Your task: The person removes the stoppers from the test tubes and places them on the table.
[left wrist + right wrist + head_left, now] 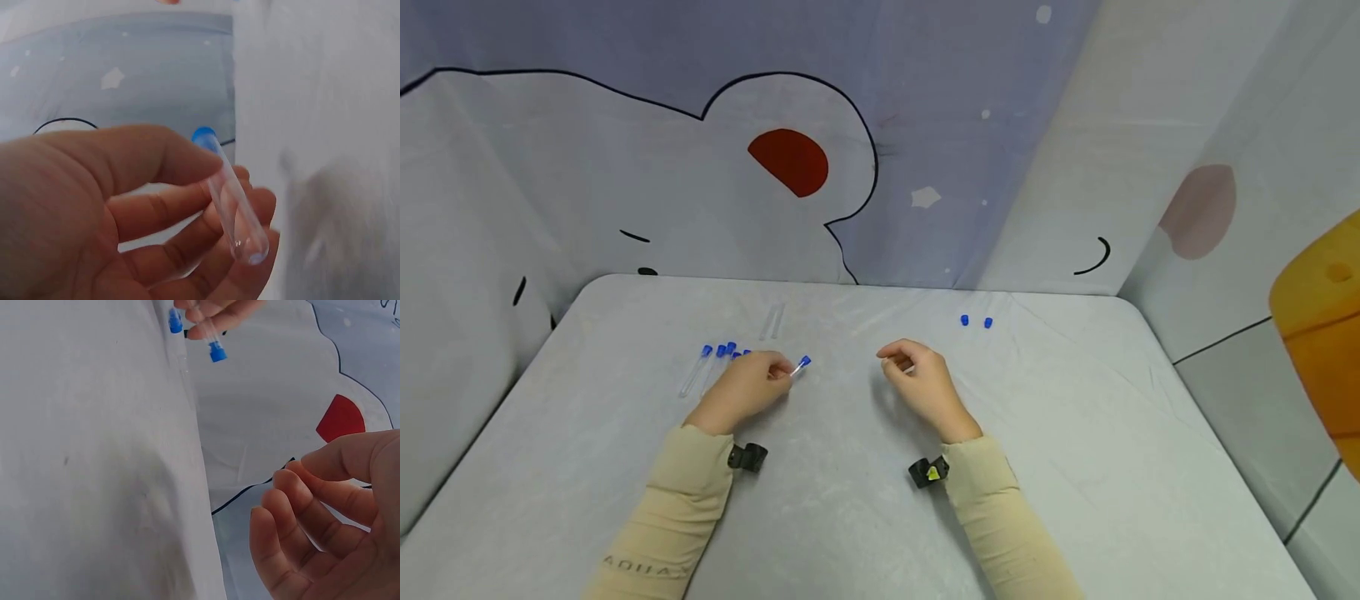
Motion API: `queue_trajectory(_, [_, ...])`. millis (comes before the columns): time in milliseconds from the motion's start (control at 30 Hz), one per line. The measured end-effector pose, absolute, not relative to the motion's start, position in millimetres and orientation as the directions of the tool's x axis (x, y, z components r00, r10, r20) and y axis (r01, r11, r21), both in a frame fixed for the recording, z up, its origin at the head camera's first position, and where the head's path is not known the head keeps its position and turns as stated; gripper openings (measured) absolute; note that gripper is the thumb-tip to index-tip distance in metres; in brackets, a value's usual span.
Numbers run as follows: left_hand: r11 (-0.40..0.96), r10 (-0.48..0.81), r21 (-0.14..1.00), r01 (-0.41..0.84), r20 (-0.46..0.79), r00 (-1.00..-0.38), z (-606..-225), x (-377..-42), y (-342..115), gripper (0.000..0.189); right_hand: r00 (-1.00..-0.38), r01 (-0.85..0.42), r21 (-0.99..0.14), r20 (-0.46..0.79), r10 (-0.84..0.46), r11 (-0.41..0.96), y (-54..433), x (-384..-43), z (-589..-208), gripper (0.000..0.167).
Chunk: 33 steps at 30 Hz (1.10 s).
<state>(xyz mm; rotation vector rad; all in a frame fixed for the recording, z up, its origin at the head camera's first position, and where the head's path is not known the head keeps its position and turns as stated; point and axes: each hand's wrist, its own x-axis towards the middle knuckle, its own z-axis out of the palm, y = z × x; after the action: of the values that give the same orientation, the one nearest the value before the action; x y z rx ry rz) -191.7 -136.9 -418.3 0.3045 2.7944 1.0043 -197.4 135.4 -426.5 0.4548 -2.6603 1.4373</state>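
Observation:
Between thumb and fingers, my left hand (747,390) pinches a clear test tube (240,215) with a blue cap (204,134). In the left wrist view the tube is tilted, its rounded bottom toward the lower right, and it looks empty. My right hand (922,383) hovers over the middle of the table, fingers loosely bent and nothing between them. Beside and partly behind the left hand lie several capped test tubes (696,375); the hand hides some of them. Two tubes without visible caps (772,321) lie farther back.
Two loose blue caps (965,320) sit at the back right of the white-covered table (865,508). A printed curtain (685,183) rises along the table's back edge, and another panel (1232,375) stands at the right.

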Motion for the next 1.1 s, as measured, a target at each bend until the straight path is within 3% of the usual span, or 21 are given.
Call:
queue_trajectory(333, [0.575, 0.401, 0.807, 0.134, -0.136, -0.906, -410, -191, -135, 0.027, -0.934, -0.338, -0.8, 0.223, -0.278, 0.495, 131, -195, -424, 0.017])
queue_trajectory(1100, [0.449, 0.552, 0.871, 0.199, -0.096, -0.828, -397, -181, -121, 0.027, -0.888, -0.374, -0.845, 0.206, -0.412, 0.383, 120, -187, -419, 0.017])
